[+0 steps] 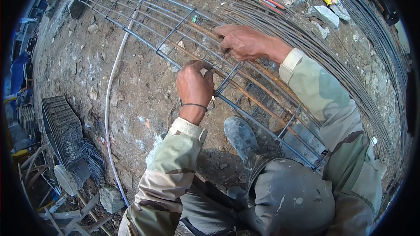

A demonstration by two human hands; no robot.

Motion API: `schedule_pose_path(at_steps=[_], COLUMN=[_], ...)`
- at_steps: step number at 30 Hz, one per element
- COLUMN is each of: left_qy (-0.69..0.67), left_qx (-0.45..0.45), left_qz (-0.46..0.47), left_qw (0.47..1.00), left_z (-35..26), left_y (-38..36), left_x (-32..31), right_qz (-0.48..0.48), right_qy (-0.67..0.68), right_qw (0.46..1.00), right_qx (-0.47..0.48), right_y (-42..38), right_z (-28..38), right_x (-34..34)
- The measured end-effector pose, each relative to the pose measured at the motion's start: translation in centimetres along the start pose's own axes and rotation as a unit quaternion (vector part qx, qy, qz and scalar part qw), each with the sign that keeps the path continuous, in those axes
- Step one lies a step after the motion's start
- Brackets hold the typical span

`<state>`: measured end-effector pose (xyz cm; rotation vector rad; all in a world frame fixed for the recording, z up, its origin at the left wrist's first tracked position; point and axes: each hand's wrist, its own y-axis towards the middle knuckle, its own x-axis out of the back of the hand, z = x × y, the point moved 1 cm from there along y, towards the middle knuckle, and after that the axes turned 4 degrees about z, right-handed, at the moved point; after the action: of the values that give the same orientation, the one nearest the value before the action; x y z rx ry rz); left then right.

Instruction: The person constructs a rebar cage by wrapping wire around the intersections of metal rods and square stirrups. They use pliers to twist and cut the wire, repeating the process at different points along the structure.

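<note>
A long cage of steel bars with square stirrups runs from the upper left to the lower right. My left hand is closed at the near side of the cage, its fingers curled round a bar beside a stirrup. On the far side, my right hand has its fingers bent down over the rusty bars. Its fingertips are partly hidden behind the bars and the hand itself. A dark band circles my left wrist.
Loose rods lie on the ground beyond the cage. A pale hose crosses the dirt. At left are a mesh-lined tray, a bundle of wire pieces and scrap wood. My boot stands close to the cage.
</note>
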<state>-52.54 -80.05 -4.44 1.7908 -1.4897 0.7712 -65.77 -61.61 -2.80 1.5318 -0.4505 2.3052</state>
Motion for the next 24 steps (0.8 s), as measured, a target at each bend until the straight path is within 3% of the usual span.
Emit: schedule_pose_path(at_steps=[3,6,9,13,15,17,24], left_qy=[0.045,0.088,0.097,-0.031,-0.064,-0.107,-0.143], left_qx=[0.063,0.036,0.012,0.016,0.064,0.07,0.045], left_qz=[0.058,0.086,0.114,0.143,0.174,0.18,0.203], left_qw=[0.995,0.992,0.989,0.989,0.981,0.975,0.968], left_z=[-1.1,-1.3,-1.2,-1.8,-2.1,-1.5,-1.7], left_y=[0.6,1.4,1.8,2.2,2.7,3.1,2.5], left_x=[0.6,0.8,0.2,-1.4,-1.6,-1.8,-2.1], right_qz=[0.014,0.039,0.003,-0.035,-0.046,-0.01,-0.159], right_qy=[0.015,0.006,0.017,0.079,0.088,0.166,0.233], right_qw=[1.0,0.998,0.998,0.996,0.995,0.979,0.941], right_qx=[0.024,0.043,0.067,-0.004,-0.021,-0.114,-0.186], right_y=[0.5,0.6,0.4,-0.5,-1.4,-2.5,-5.1], right_z=[-0.6,-0.8,-1.1,-0.9,-0.1,1.3,4.0], right_x=[0.4,1.4,1.9,2.5,2.7,2.6,-0.2])
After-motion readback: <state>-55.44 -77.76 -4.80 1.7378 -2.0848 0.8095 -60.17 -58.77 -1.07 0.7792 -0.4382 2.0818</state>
